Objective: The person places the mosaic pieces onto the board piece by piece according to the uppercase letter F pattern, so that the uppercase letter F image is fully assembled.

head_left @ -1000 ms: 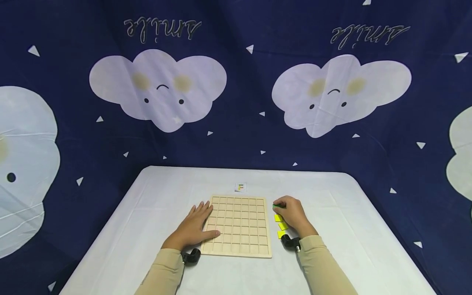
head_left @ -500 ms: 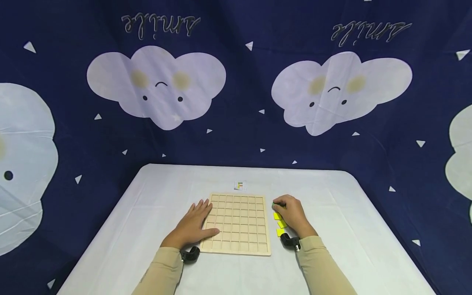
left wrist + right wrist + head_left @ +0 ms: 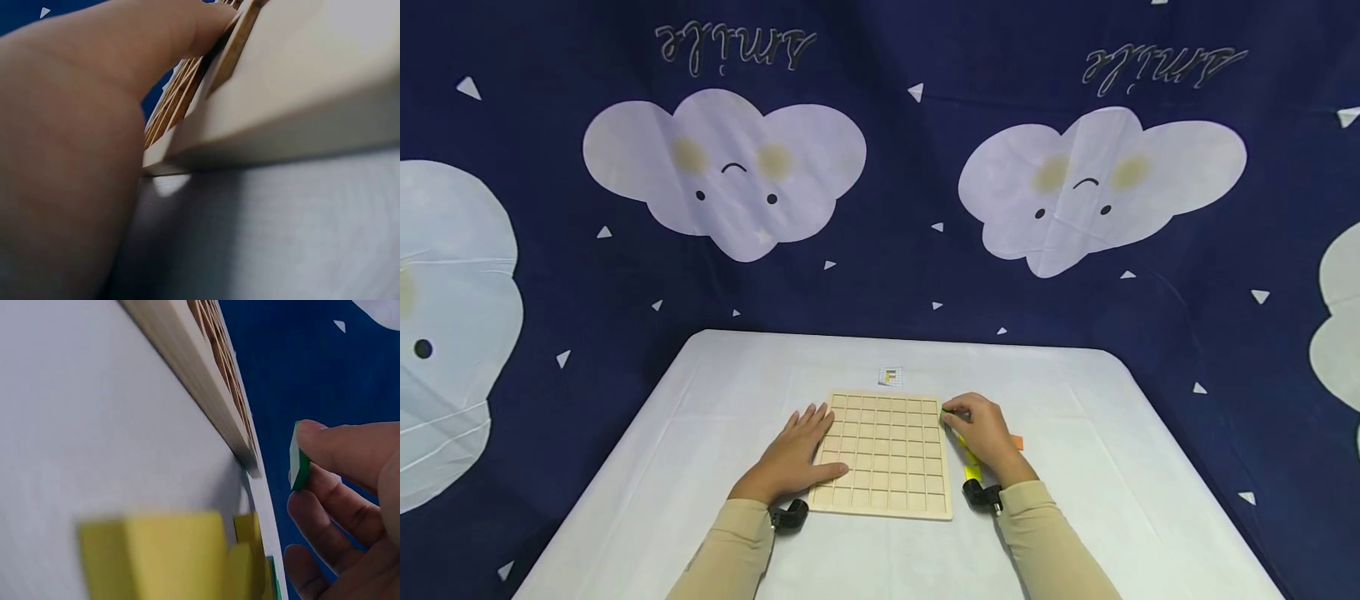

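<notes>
A pale wooden grid board [image 3: 887, 479] lies flat on the white table. My left hand [image 3: 790, 462] rests on its left edge with fingers spread and thumb over the grid; the left wrist view shows the thumb [image 3: 169, 37] reaching over the rim. At the board's upper right edge, my right hand [image 3: 985, 429] pinches a small green tile [image 3: 302, 465] between thumb and fingertips. In the right wrist view this tile is tilted on edge, clear of the table. Below and beside the right hand lie several yellow tiles [image 3: 973, 473], partly hidden by it.
An orange tile [image 3: 1017, 442] shows right of the right hand. Another green piece [image 3: 273, 572] lies behind the yellow ones. Beyond the board is a small printed card [image 3: 891, 377] with a coloured pattern on a grid. A dark blue cloud-print cloth [image 3: 895, 208] hangs behind the table.
My right hand has lifted the green tile and moved left with it to the board's edge. An orange tile has come into view behind that hand. The left hand stays on the board.
</notes>
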Tool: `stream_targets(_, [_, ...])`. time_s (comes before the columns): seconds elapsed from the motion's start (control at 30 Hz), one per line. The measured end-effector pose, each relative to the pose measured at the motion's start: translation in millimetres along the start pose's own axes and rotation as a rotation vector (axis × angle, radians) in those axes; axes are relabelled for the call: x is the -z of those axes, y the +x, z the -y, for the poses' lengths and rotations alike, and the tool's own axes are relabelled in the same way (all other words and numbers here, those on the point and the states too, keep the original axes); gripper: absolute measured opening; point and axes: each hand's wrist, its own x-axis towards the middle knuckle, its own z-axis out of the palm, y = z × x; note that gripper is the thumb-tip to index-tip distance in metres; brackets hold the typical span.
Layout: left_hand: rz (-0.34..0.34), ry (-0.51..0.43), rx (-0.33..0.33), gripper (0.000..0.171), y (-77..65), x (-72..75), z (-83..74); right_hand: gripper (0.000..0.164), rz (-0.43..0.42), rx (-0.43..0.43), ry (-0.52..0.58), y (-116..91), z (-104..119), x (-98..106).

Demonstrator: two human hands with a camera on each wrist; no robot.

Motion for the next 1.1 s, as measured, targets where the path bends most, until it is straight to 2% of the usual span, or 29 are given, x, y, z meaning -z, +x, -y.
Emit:
stream_targets(0.3, [0.002,-0.005,-0.001,0.104,0.4,0.9,-0.8,0.015,0.016,0.031,0.018,7.6,12.2,-3.1])
stream_targets(0.6, [-0.003,0.011,0.004,0.104,-0.1,2.5,-1.1,0.016,0.086,0.086,0.058,28.1,33.9,-17.0])
stream_targets(1.1, [0.004,0.008,0.007,0.104,-1.1,3.3,-2.4,0.019,0.206,0.121,0.082,45.4,59.4,-42.6])
